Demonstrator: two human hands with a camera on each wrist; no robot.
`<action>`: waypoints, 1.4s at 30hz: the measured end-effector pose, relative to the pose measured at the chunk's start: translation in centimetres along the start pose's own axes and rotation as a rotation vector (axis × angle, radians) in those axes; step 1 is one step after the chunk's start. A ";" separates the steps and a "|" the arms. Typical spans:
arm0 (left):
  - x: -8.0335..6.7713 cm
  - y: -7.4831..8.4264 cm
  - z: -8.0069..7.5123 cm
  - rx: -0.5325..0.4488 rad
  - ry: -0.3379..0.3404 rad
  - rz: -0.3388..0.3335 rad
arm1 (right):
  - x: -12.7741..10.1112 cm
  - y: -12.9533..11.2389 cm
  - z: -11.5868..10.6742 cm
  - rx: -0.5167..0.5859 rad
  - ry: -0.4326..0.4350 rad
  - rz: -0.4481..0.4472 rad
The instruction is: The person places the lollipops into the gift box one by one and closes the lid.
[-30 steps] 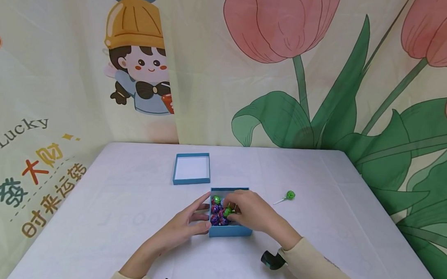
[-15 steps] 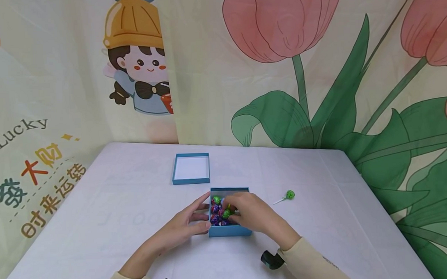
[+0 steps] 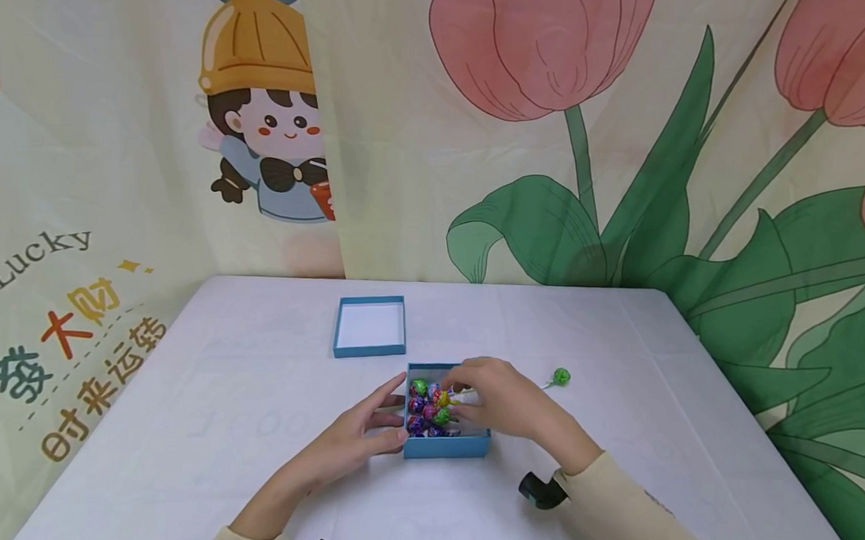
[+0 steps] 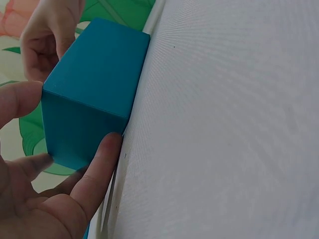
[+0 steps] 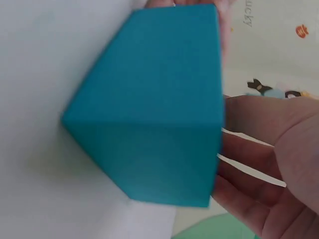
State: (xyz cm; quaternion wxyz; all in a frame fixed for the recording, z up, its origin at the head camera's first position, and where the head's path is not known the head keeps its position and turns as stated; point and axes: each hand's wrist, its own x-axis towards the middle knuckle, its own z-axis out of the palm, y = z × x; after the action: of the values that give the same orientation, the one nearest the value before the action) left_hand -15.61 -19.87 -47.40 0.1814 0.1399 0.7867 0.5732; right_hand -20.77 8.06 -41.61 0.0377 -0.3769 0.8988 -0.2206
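Observation:
In the head view, a blue box (image 3: 446, 447) sits mid-table with several wrapped lollipops (image 3: 417, 403) inside, purple, green and yellow. My left hand (image 3: 352, 432) touches the box's left side, its fingers spread and the thumb at the near corner; the left wrist view shows these fingertips on the blue wall. Over the right part of the box is my right hand (image 3: 497, 399), thumb and index finger apart. Near those fingers lie a yellow lollipop (image 3: 444, 398) and a green lollipop (image 3: 441, 416). The right wrist view has the box wall hiding the right fingertips.
A blue box lid (image 3: 370, 326) with a white inside lies behind the box, to its left. One green lollipop (image 3: 561, 376) rests on the white-covered table (image 3: 265, 387) to the right, its stick partly behind my right hand. A printed cloth backdrop (image 3: 392, 144) stands behind.
My right hand has drawn back to the right from the lollipops, uncovering the yellow one and more of the green one. My left hand stays at the box's side.

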 end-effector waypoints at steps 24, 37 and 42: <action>-0.2 0.0 -0.1 0.015 0.007 0.009 | -3.0 11.0 -3.1 -0.092 0.184 0.318; -0.1 0.0 0.0 0.023 -0.001 0.014 | -3.9 12.9 -1.7 -0.073 0.144 0.421; -0.1 0.0 0.0 0.027 0.002 0.020 | -4.4 13.1 -1.6 -0.070 0.137 0.420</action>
State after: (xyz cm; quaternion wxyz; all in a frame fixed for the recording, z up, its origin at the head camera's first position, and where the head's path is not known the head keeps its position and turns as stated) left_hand -15.51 -19.92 -47.40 0.1730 0.1497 0.7931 0.5645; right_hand -26.66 19.81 -46.12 0.0087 -0.1665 0.9652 -0.2016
